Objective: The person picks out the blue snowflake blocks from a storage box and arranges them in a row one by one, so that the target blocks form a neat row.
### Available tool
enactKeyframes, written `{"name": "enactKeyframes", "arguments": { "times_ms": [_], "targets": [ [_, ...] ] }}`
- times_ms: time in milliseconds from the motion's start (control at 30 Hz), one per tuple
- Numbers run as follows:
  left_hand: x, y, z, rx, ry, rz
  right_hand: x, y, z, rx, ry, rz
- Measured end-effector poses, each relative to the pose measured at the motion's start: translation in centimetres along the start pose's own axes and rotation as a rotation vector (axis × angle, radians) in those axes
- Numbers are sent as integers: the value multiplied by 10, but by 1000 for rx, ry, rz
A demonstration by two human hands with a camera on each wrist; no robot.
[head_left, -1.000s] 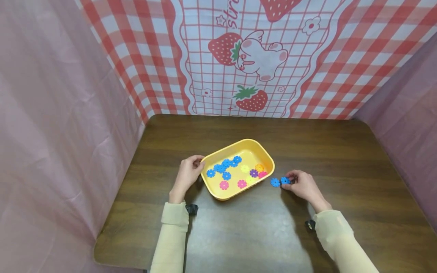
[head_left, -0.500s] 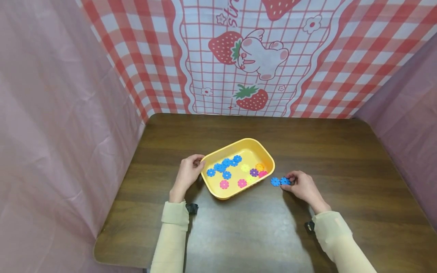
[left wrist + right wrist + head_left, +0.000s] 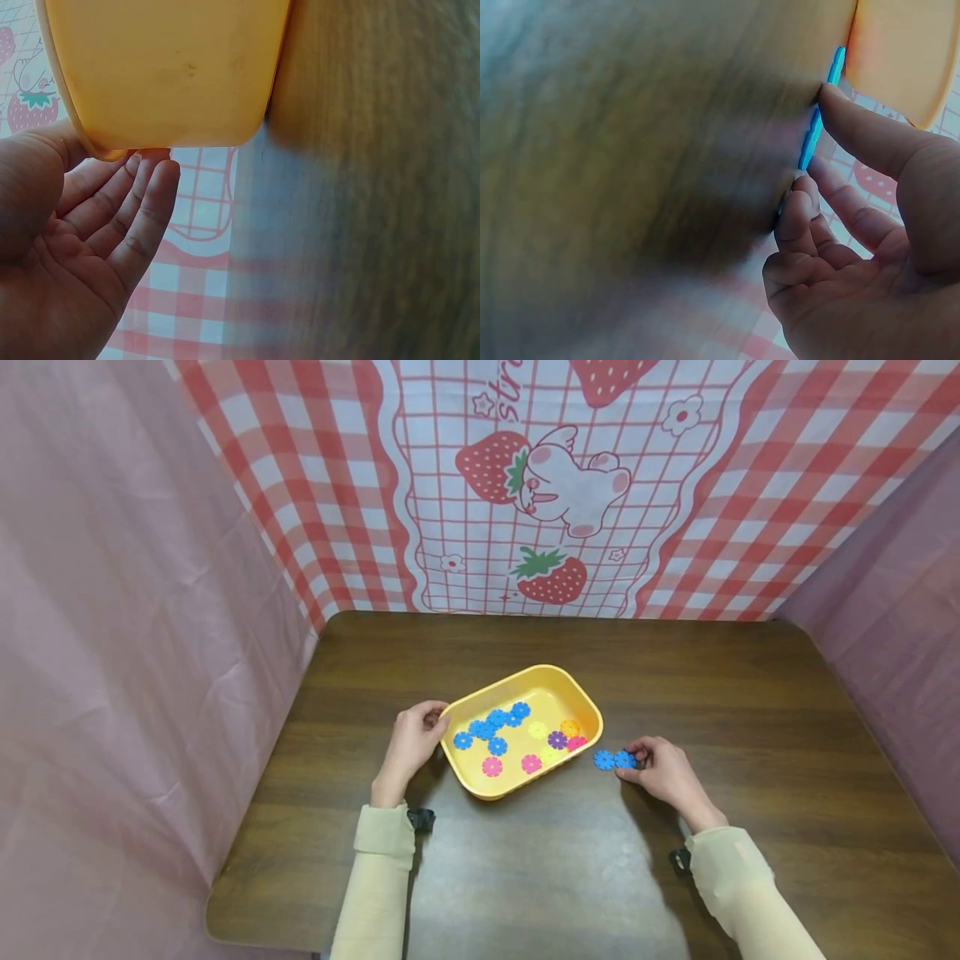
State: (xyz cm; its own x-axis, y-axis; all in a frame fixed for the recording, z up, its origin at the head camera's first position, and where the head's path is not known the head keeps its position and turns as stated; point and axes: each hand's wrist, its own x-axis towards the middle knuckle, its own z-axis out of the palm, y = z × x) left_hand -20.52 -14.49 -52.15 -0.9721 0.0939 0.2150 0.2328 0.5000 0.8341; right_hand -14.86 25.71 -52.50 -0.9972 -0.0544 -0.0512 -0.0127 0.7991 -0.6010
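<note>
My left hand [image 3: 412, 739] holds the left end of a yellow plastic basin [image 3: 172, 75], thumb over the rim and fingers against the outer wall. Just right of the basin, two blue snowflake discs lie side by side on the table. My right hand [image 3: 667, 768] pinches the right-hand blue disc [image 3: 810, 139] by its edges between thumb and fingers. The left-hand blue disc [image 3: 603, 760] overlaps or meets it edge to edge, close to the basin wall. Inside the basin, several blue snowflake discs [image 3: 497, 746] lie in a diagonal cluster.
Pink [image 3: 492, 767], yellow [image 3: 537, 730], purple [image 3: 557, 740] and orange discs [image 3: 570, 727] also lie in the basin. The brown wooden table [image 3: 712, 677] ends at a red-and-white checked cloth [image 3: 345, 468]. Pink curtains [image 3: 135, 610] hang at both sides.
The right hand has shifted the pinched disc very slightly left, closer to the other blue disc, and it now looks flatter. The left hand and basin stay in place.
</note>
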Motion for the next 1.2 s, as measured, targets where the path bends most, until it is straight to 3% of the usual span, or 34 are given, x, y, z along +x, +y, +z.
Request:
{"name": "enactKeyframes", "arguments": {
  "times_ms": [467,800,1200],
  "targets": [
    [0,0,0,1,-3,-4,-1,-4,-11,6,-13,-10],
    [0,-1,-2,3,4,0,2,-33,-40,17,-9,-63],
    [-1,2,-1,16,-9,-14,17,-61,-54,7,-49,-120]
  ]
}}
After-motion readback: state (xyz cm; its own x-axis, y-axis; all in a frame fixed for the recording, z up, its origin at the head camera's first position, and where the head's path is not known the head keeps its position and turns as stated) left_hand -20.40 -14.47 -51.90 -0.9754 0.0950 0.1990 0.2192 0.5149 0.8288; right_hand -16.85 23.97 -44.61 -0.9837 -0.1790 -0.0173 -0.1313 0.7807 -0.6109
